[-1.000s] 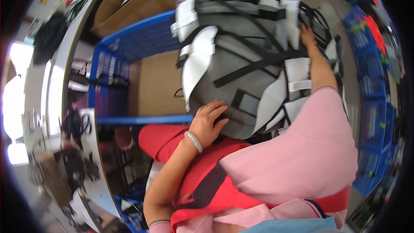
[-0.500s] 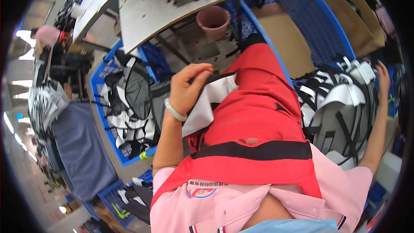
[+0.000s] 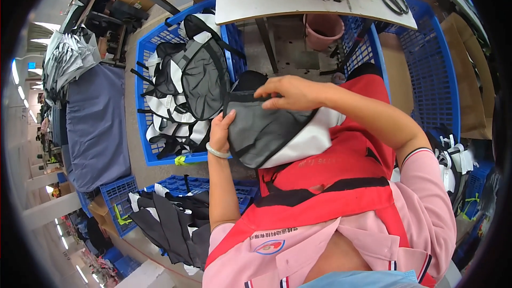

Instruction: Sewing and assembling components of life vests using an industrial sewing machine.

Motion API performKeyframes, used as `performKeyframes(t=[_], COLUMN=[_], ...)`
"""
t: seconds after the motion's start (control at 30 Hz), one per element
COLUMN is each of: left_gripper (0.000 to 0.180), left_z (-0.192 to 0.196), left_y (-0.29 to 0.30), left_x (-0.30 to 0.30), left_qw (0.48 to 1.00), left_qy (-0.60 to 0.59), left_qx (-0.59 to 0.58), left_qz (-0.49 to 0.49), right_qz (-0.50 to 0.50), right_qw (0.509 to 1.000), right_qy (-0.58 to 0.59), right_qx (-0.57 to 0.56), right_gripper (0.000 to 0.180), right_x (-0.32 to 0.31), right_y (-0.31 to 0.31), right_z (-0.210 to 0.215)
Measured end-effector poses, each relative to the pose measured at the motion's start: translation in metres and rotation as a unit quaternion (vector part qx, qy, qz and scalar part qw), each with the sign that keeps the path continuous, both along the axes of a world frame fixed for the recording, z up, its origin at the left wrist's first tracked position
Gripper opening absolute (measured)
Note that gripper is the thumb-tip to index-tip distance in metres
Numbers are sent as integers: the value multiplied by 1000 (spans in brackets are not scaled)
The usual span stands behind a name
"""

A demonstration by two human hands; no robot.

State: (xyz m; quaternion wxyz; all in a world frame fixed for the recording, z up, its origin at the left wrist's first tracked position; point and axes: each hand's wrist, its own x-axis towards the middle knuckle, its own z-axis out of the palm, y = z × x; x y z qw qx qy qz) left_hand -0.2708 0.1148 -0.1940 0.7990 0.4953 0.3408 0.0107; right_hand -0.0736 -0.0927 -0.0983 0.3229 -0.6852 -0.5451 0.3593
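Note:
A sewn bag piece [image 3: 261,133] of dark grey mesh, with black edging and a white panel, lies across my lap over the red apron [image 3: 352,162]. My left hand [image 3: 220,132] grips its left edge, thumb on top and the other fingers partly hidden. From the right, my right hand [image 3: 292,94] reaches over the piece, its fingers bent and closed at the black upper edge. Close beyond my left hand, similar grey, white and black bag pieces [image 3: 205,74] fill a blue crate [image 3: 143,122].
Ahead stands a white table [image 3: 256,0] with scissors [image 3: 393,1] and black scraps, a pink bucket [image 3: 323,32] beneath it. A blue crate [image 3: 453,69] is at the right. Dark cut pieces [image 3: 173,224] lie at lower left, near a cloth-covered stack [image 3: 98,128].
My right hand has come from the bag pile at the right to the piece on my lap. My left hand has lowered onto the piece's left edge. The view has swung left.

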Motion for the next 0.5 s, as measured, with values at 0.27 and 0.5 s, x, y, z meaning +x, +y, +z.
performKeyframes(t=[0.27, 0.5], left_gripper=[32, 17], left_z=[63, 47], left_y=[-145, -115], left_x=[79, 63], left_qw=[876, 786], left_qy=[-141, -231], left_qx=[420, 549], left_qz=[-192, -168], right_qz=[-67, -81], right_qw=[988, 977], right_qy=[27, -58], right_qx=[-135, -189], right_gripper=[79, 55], right_x=[29, 12], right_y=[46, -24], right_z=[-5, -58])
